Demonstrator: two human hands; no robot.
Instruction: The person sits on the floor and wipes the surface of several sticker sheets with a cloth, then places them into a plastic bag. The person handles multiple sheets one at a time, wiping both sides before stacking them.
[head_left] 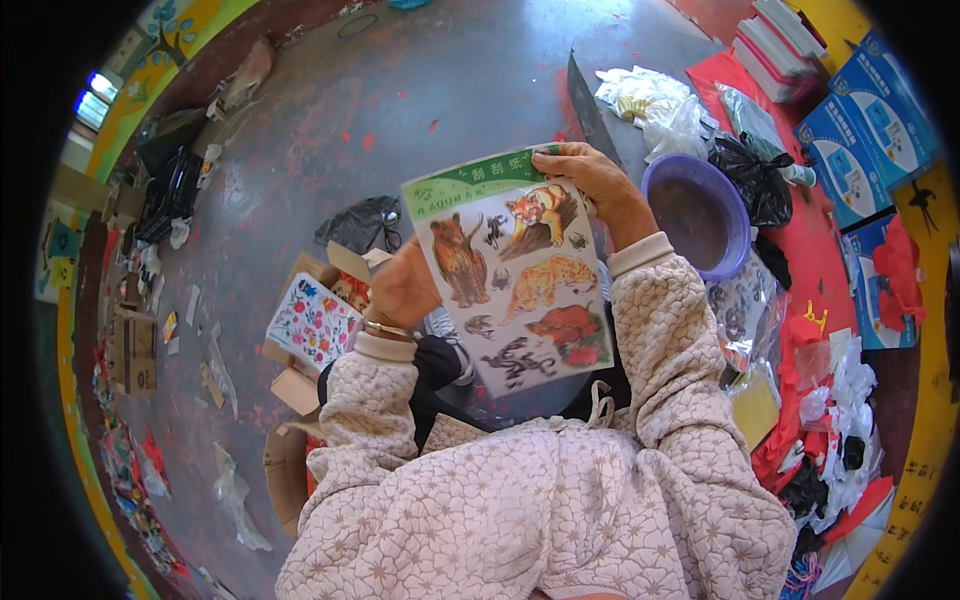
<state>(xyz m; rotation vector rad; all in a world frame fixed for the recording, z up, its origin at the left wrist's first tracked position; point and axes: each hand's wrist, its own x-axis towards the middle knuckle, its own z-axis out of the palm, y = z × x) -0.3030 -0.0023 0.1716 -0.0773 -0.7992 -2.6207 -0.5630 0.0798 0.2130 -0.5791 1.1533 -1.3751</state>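
A flat sheet of animal pictures [503,290] with a green header strip is held up before my body, slightly tilted. On it are a bear, tigers and a leopard-like cat, with a few small dark figures. At its top right corner, my right hand [597,192] is closed, thumb on the front and fingers behind. My left hand [405,288] is at the left edge of the sheet, smeared by motion. Its fingers are partly hidden there, so I cannot tell whether it grips the edge. A bracelet circles the left wrist.
An open cardboard box [292,392] stands left of my legs, with a flower-patterned sheet [314,322] at it. A dark plastic bag [358,224] lies beyond. To the right are a purple basin [737,205], white plastic bags [655,105] and blue boxes [868,130]. Scraps litter the floor.
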